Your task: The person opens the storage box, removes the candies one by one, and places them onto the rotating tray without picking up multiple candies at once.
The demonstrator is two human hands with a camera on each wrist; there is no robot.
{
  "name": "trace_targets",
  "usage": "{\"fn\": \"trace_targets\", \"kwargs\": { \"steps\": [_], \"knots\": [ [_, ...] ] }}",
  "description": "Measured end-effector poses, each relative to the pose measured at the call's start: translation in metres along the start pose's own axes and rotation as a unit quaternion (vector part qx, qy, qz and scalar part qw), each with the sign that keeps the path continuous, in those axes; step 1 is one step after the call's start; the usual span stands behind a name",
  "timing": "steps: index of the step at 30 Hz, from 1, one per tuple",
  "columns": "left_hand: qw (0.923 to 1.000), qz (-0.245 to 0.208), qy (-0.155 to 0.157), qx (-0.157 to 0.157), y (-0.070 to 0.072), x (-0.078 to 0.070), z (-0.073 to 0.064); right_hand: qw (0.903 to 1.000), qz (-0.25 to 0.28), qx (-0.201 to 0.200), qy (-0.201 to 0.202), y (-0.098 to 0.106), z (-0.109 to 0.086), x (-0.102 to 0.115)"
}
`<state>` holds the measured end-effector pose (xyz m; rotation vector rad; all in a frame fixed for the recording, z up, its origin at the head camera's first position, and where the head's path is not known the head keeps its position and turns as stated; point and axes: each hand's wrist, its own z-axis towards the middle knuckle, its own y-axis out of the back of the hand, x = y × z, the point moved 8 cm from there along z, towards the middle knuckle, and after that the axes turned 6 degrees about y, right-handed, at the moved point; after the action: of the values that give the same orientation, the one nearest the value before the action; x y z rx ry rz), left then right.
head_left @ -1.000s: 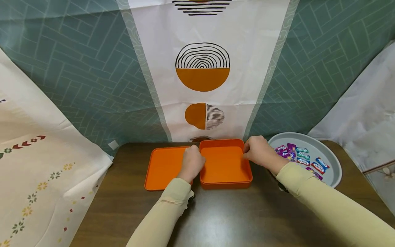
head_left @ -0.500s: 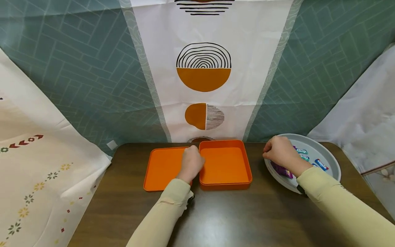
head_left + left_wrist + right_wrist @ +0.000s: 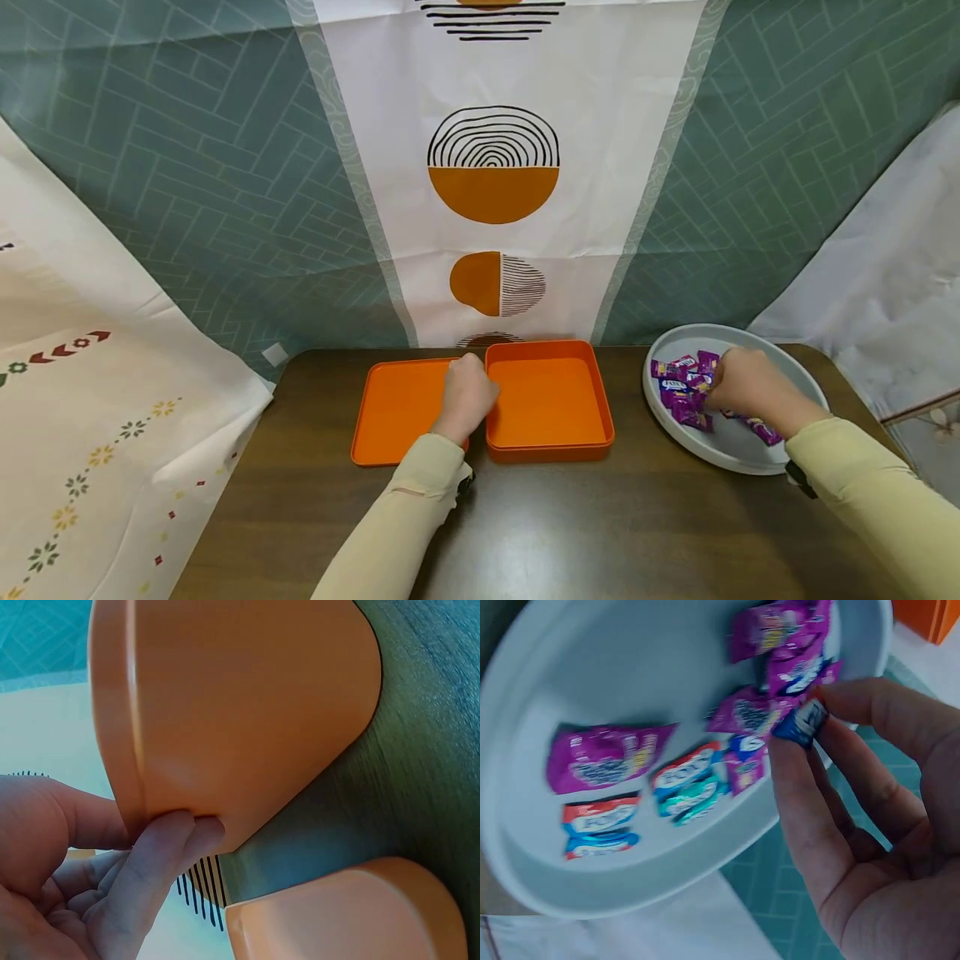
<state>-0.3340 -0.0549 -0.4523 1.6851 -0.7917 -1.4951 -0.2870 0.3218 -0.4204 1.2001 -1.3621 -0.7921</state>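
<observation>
My left hand pinches the near-left rim of the orange box; in the left wrist view, thumb and fingers lie on either side of the box wall. An orange lid lies flat just left of that hand. Over the grey round tray at the right is my right hand. In the right wrist view its thumb and fingertips pinch a small blue-and-red wrapped candy. Below them lie several purple candy packets and other wrapped candies, partly hidden by the hand in the head view.
Everything stands on a dark wooden table. Behind its back edge hangs a patterned cloth, and a pale cloth drapes at the left. Bare table separates the box from the tray.
My right hand has moved right, from the box's right side to over the tray, and now pinches a candy. My left hand stays at the box rim.
</observation>
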Motion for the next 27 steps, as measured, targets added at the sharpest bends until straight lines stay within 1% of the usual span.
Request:
{"fn": "trace_targets", "kwargs": {
  "steps": [3, 10, 17, 22, 27],
  "knots": [
    [1.0000, -0.001, 0.001, 0.000, 0.002, 0.000, 0.001, 0.9997, -0.004, 0.024, -0.004, -0.004, -0.005, -0.004],
    [1.0000, -0.003, 0.008, -0.002, 0.006, 0.000, 0.003, 0.9995, -0.007, 0.032, 0.000, -0.008, -0.008, -0.008],
    [1.0000, 0.002, 0.005, 0.001, 0.003, 0.002, -0.001, 0.9980, 0.000, 0.060, -0.020, -0.025, -0.018, -0.021],
    [1.0000, 0.002, 0.007, 0.002, 0.000, 0.003, -0.002, 0.9976, 0.004, 0.065, -0.022, -0.033, -0.020, -0.028],
    [1.0000, 0.007, 0.002, -0.004, 0.001, 0.001, 0.000, 0.9979, 0.006, 0.060, -0.026, -0.034, -0.020, -0.030]
  ]
}}
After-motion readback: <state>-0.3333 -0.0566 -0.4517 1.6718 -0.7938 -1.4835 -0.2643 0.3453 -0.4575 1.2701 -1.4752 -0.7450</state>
